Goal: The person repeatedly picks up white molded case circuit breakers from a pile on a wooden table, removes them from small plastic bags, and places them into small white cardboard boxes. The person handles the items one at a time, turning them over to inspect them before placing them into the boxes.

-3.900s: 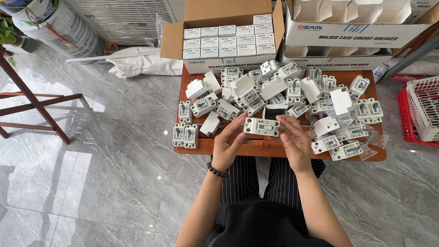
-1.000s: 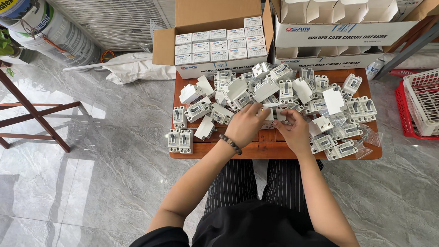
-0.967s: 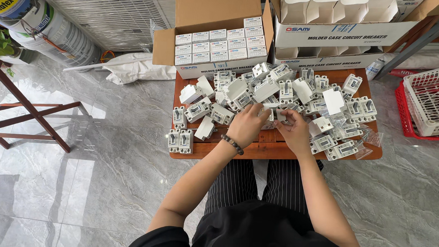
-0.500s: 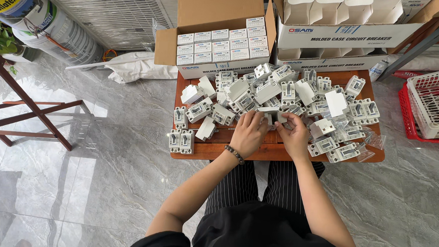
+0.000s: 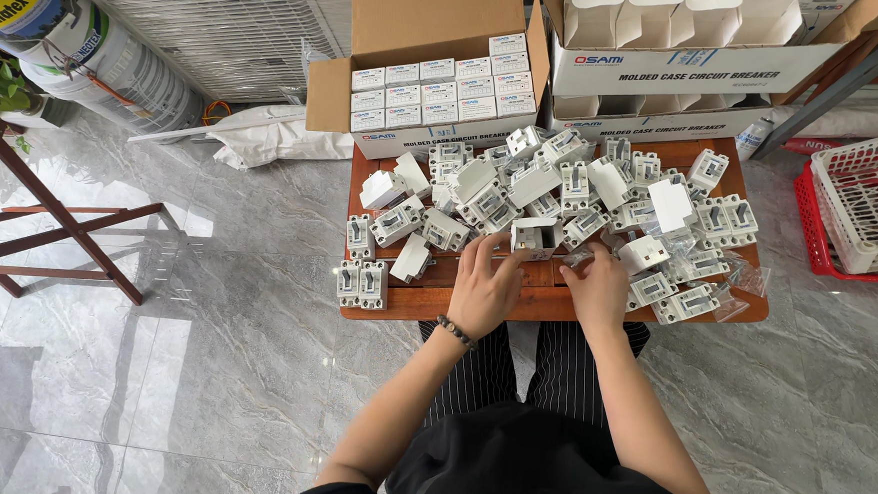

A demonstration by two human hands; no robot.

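Observation:
I sit at a low wooden table (image 5: 436, 305) heaped with several white circuit breakers (image 5: 582, 189). My left hand (image 5: 482, 287) lies flat on the table's front part with its fingers spread, the fingertips just short of a small open white box (image 5: 537, 236). My right hand (image 5: 599, 286) rests beside it, fingers bent over a small clear packet (image 5: 576, 256) to the right of that box. Whether it grips the packet is hidden. Two breakers (image 5: 361, 284) stand apart at the table's left front corner.
Behind the table stand an open carton of small white boxes (image 5: 437, 87) and a carton of folded empty boxes (image 5: 671, 24). A white basket (image 5: 877, 200) sits in a red one at the right. A wooden frame (image 5: 59, 232), buckets (image 5: 60, 32) and a white sack (image 5: 265, 133) are at the left.
Both hands have drawn back from the pile toward the table's front edge. The breaker they held earlier is out of them, and the small open box stands before the fingertips.

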